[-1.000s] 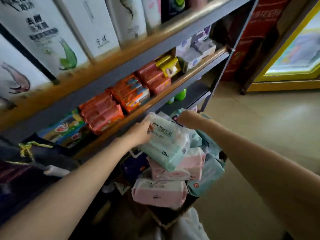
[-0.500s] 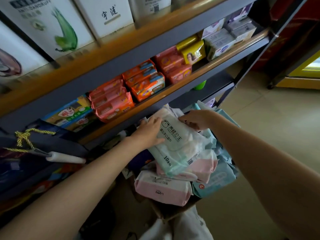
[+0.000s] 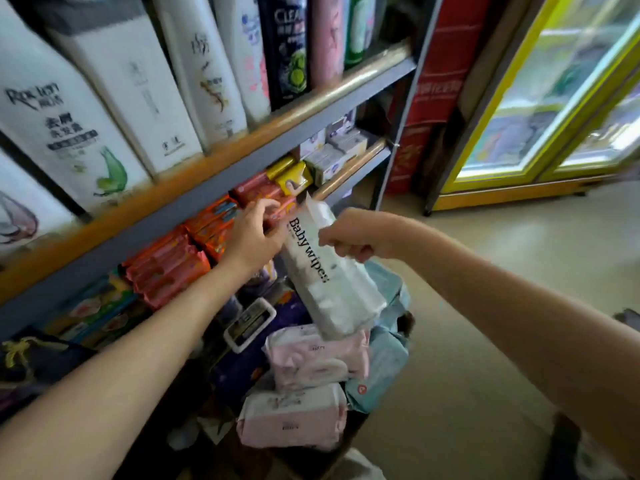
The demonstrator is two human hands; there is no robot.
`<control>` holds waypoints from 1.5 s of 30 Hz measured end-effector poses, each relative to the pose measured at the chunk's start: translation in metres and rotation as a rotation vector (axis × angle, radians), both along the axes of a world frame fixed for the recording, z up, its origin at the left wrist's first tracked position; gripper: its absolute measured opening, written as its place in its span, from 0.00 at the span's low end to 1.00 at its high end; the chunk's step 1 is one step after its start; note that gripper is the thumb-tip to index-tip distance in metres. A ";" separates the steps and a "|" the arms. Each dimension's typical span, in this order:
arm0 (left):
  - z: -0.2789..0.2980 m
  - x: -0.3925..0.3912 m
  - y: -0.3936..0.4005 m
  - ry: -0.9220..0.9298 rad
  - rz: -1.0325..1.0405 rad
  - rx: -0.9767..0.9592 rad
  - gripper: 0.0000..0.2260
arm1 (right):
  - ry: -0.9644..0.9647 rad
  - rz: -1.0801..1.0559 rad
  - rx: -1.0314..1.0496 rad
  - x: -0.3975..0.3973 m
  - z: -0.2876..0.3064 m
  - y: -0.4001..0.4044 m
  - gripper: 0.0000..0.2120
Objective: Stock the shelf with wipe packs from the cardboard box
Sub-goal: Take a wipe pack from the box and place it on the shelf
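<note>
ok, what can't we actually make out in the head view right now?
- Cardboard box: hidden under the pink wipe packs; no cardboard clearly shows.
- Left hand: its fingertips go behind the white Baby wipes pack, so its grip is unclear.
- Right hand: fist on the pack's edge, fingertips curled out of sight.
- Shelf space below the orange packs: dark, contents unreadable.
- Small print on the pink packs: too blurred.
</note>
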State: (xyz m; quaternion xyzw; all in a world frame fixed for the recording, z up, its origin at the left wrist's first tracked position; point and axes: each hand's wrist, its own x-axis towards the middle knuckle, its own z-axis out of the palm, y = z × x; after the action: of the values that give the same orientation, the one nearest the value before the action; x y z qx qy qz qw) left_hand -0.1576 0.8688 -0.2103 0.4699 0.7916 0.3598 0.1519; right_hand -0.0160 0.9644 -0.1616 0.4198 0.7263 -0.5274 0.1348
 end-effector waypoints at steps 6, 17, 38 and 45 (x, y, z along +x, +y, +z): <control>0.071 0.111 0.060 -0.188 -0.375 0.055 0.26 | -0.136 -0.140 0.585 0.134 0.118 0.020 0.12; 0.165 0.445 0.132 -0.373 -1.025 0.249 0.45 | -0.749 -0.465 1.414 0.444 0.249 0.006 0.09; 0.336 0.910 0.084 -0.344 -1.894 0.576 0.47 | -1.404 -1.364 1.543 0.788 0.397 -0.189 0.11; 0.352 0.997 0.034 -0.195 -2.326 0.441 0.36 | -1.636 -1.645 1.246 0.843 0.393 -0.241 0.09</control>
State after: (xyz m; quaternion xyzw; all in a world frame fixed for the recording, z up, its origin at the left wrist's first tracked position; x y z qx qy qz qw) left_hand 0.8397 0.9025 0.1413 0.8934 -0.2042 0.1686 0.3629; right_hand 0.8271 0.7238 0.2310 0.9234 0.0895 0.3711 -0.0405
